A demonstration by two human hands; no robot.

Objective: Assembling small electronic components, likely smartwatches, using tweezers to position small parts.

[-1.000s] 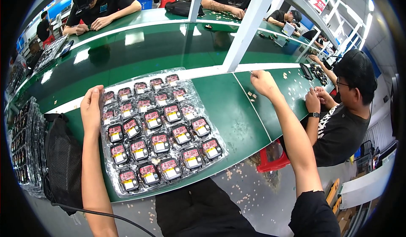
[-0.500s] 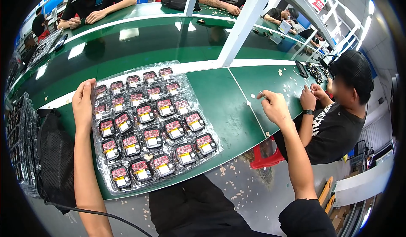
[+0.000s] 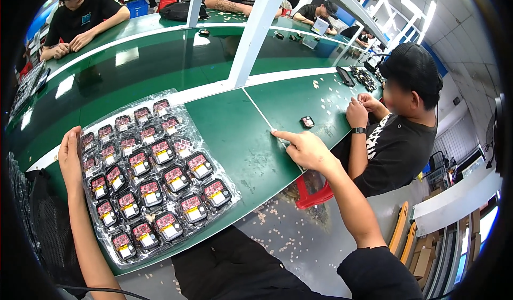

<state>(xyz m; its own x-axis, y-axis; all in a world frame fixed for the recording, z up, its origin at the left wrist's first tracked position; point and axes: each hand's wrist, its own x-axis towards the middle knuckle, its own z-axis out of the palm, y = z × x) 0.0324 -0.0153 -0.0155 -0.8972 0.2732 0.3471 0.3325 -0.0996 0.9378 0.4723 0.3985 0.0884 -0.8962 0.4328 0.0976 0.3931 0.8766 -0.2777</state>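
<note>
A clear plastic tray [image 3: 211,139] lies on the near bench, filled with rows of small black-framed devices [image 3: 151,193] showing red boards and white labels. Along its left edge rests my left hand [image 3: 70,155], fingers stretched upward and partly hidden. To the tray's right, my right hand [image 3: 310,150] points with its index finger, the tip touching the bench at the white line [image 3: 257,109]. Its other fingers are curled, and nothing shows in them. Just beyond that hand sits a single black device [image 3: 306,121].
A co-worker [image 3: 409,107] sits at my right with both hands together over the bench. Small pale pieces [image 3: 327,106] and black parts [image 3: 366,78] lie there. A white post [image 3: 256,38] rises behind the line. Other people work across the green belt [image 3: 144,70]. A black mesh bag [image 3: 51,214] hangs at left.
The view has turned, shifting the scene left. My right hand has gone from closed fingers above the bench to an outstretched index finger on the line. The single device now shows beyond it.
</note>
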